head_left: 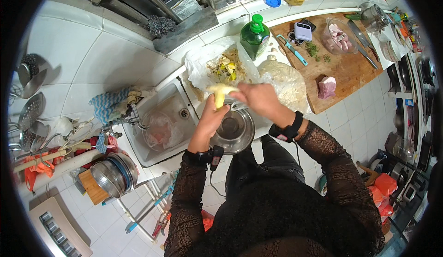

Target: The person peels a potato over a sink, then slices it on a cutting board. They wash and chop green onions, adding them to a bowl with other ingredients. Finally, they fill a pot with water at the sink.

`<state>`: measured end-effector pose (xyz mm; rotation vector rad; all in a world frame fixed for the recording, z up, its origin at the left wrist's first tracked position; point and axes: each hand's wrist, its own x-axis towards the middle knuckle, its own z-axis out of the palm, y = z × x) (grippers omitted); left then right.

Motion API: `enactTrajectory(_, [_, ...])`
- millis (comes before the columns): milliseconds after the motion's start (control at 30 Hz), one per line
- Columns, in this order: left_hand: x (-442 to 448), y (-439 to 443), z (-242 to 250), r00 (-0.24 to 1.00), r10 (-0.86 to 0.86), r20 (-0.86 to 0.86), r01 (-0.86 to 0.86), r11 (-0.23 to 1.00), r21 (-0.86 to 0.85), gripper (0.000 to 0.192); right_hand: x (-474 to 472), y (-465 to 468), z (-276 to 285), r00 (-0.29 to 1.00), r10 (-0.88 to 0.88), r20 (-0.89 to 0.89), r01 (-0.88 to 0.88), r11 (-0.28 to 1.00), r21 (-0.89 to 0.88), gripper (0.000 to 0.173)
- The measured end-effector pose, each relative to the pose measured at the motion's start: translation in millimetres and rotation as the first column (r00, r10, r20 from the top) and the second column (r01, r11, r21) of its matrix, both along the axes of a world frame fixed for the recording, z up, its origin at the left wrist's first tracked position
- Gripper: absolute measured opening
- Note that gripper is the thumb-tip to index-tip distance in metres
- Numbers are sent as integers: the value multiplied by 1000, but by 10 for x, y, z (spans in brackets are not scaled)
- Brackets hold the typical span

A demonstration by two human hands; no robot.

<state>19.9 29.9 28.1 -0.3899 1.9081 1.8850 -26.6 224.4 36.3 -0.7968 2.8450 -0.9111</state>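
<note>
Upright in my left hand [211, 118] is a pale yellow peeled vegetable or root [219, 99], held over the metal bowl. My right hand [258, 99] has its fingers closed on one end of a pale, blurred piece [225, 89] that crosses the top of the yellow one; whether the two are joined I cannot tell. Below my hands stands a stainless steel bowl [246, 132]. Just beyond them, an open plastic bag [200, 61] holds yellow and brown peelings [230, 68]. A filled clear plastic bag [282, 80] lies to the right of my right hand.
A sink [166, 101] with a plastic bag in it is at left. Behind stands a green bottle [255, 37]. On the wooden cutting board [341, 80] at right are a peeler [294, 51], a glass bowl of meat [339, 38], a meat piece [326, 87] and knives [367, 56].
</note>
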Motion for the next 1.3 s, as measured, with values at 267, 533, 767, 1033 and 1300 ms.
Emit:
enactTrajectory(267, [62,-39,-54,997,-33,-68,20,985,-174,59,-96,132,37,973,-220,72,207,966,154,45])
enactTrajectory(533, [208,-71,-16,990,115,86,-132,966,223,55,-73,289,-115,952,-255,170,226,958,174,43])
enactTrajectory(767, [323,-154,3,955,167,244,-293,645,705,25,-225,1008,-373,892,-435,121,435,900,22,39])
enactTrajectory(1033, [501,-206,-74,901,268,342,-417,310,854,32,-273,1056,-716,956,-274,-110,293,918,267,31])
enactTrajectory(1300, [1143,-1055,-541,564,697,443,-670,72,739,34,248,-482,485,968,251,16,-227,902,-367,25])
